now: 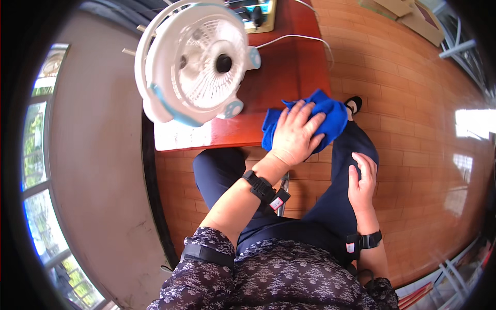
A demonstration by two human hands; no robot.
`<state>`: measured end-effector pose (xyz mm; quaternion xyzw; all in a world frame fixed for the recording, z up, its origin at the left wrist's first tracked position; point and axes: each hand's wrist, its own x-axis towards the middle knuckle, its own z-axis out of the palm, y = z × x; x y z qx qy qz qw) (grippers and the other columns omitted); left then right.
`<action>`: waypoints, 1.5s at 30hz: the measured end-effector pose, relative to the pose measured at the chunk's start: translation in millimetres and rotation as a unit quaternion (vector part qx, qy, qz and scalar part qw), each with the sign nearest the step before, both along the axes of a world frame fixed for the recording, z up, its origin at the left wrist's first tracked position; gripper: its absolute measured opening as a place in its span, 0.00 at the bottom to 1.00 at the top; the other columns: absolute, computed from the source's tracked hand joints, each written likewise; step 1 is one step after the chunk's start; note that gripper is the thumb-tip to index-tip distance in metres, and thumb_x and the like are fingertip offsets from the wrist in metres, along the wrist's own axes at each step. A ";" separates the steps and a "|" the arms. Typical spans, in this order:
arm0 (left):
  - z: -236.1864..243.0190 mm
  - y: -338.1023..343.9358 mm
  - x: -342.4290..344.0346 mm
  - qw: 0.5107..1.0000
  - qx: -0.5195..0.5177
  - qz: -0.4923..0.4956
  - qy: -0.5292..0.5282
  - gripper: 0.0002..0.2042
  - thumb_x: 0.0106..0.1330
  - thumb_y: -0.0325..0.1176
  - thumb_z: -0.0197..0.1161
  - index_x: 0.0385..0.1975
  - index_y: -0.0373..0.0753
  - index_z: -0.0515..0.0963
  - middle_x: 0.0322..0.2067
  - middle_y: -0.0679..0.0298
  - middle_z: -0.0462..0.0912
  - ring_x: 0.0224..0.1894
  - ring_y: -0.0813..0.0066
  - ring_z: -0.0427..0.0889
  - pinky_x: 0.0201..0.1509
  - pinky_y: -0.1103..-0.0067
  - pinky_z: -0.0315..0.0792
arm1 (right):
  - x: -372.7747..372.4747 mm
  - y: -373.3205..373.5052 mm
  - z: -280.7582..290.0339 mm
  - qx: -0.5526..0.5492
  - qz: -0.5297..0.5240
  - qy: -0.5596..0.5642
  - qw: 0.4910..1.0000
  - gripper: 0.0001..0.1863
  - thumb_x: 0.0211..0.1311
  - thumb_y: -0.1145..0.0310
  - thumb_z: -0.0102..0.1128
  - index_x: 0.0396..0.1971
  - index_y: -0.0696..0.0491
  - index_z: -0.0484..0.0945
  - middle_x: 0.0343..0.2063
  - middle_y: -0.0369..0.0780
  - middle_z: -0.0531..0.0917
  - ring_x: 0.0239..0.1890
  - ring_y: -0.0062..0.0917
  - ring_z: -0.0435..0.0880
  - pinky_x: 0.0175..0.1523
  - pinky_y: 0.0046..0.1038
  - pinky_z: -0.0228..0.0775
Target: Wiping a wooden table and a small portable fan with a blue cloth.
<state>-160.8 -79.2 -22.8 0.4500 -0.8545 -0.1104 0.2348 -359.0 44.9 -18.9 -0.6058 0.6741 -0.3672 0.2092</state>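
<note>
At the table's near right corner, my left hand [295, 133] is over a bunched blue cloth [335, 116], its fingers spread and pressing into the folds. The palm hides part of the cloth, which hangs past the table edge. My right hand [362, 182] hovers above my right thigh, empty, with the fingers slightly bent and the thumb apart. A white fan with pale blue trim [164, 72] is on the glossy red-brown table [289, 62], to the left of the cloth. Its round grille has a black centre.
A white cable [294, 36] runs from beside the fan across the table. Dark items lie on a tray [268, 20] behind it. A pale wall [103, 155] with windows stands left. Cardboard [418, 23] is on the wooden floor [408, 93] at far right.
</note>
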 end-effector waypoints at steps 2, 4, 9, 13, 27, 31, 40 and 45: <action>-4.9 14.7 14.0 1.000 -0.001 -0.010 -0.007 0.25 0.50 0.40 0.70 0.51 0.49 0.75 0.57 0.60 0.73 0.63 0.56 0.68 0.64 0.59 0.63 | 3.7 1.0 5.3 -0.007 0.017 0.004 1.000 0.16 0.57 0.79 0.57 0.47 0.55 0.77 0.46 0.43 0.78 0.51 0.37 0.75 0.58 0.35 0.66; -9.0 23.4 33.9 1.000 -0.014 -0.001 -0.016 0.26 0.48 0.38 0.71 0.51 0.50 0.75 0.56 0.61 0.73 0.62 0.56 0.69 0.63 0.59 0.63 | 8.1 2.5 11.2 -0.008 0.024 0.006 1.000 0.14 0.59 0.78 0.57 0.46 0.56 0.77 0.46 0.43 0.78 0.51 0.37 0.75 0.58 0.35 0.66; -21.5 41.1 101.7 0.998 -0.055 0.039 -0.011 0.30 0.38 0.31 0.72 0.49 0.51 0.75 0.53 0.60 0.75 0.59 0.53 0.71 0.59 0.58 0.65 | 18.0 7.6 18.1 -0.016 0.046 0.026 0.998 0.13 0.59 0.78 0.57 0.44 0.56 0.78 0.45 0.43 0.79 0.51 0.38 0.75 0.59 0.35 0.66; -16.2 47.5 162.2 0.991 -0.084 0.098 -0.035 0.28 0.39 0.27 0.68 0.46 0.48 0.75 0.49 0.57 0.75 0.56 0.50 0.72 0.57 0.59 0.66 | 30.0 8.7 22.7 -0.029 0.084 0.036 0.995 0.12 0.58 0.77 0.57 0.43 0.56 0.78 0.44 0.42 0.80 0.51 0.38 0.75 0.59 0.36 0.66; -26.5 45.6 356.5 0.819 0.027 0.572 0.036 0.26 0.61 0.38 0.59 0.57 0.32 0.66 0.48 0.38 0.74 0.51 0.41 0.75 0.56 0.59 0.70 | 59.2 -12.0 24.1 -0.040 0.154 0.039 0.987 0.11 0.58 0.76 0.57 0.42 0.56 0.79 0.43 0.42 0.81 0.51 0.38 0.75 0.60 0.36 0.66; -18.4 28.0 288.4 0.725 0.101 0.665 0.149 0.32 0.60 0.39 0.55 0.60 0.23 0.58 0.48 0.29 0.73 0.53 0.36 0.74 0.59 0.59 0.68 | 61.8 -16.8 20.8 -0.030 0.155 0.042 0.987 0.11 0.59 0.75 0.57 0.42 0.56 0.79 0.44 0.42 0.81 0.52 0.37 0.75 0.60 0.36 0.65; -18.3 45.0 98.4 0.786 0.277 0.522 0.181 0.43 0.58 0.30 0.57 0.68 0.25 0.35 0.61 0.18 0.41 0.61 0.24 0.60 0.65 0.57 0.63 | 42.6 -4.3 13.7 -0.007 0.180 0.062 0.982 0.11 0.61 0.76 0.56 0.43 0.57 0.79 0.45 0.42 0.81 0.52 0.36 0.75 0.59 0.35 0.66; 7.0 54.5 42.5 0.752 0.404 0.452 0.258 0.45 0.56 0.26 0.58 0.70 0.33 0.35 0.64 0.25 0.39 0.58 0.31 0.67 0.62 0.59 0.68 | 22.7 14.0 10.8 0.009 0.155 0.066 0.986 0.12 0.62 0.76 0.55 0.45 0.56 0.79 0.47 0.41 0.80 0.51 0.32 0.75 0.52 0.29 0.68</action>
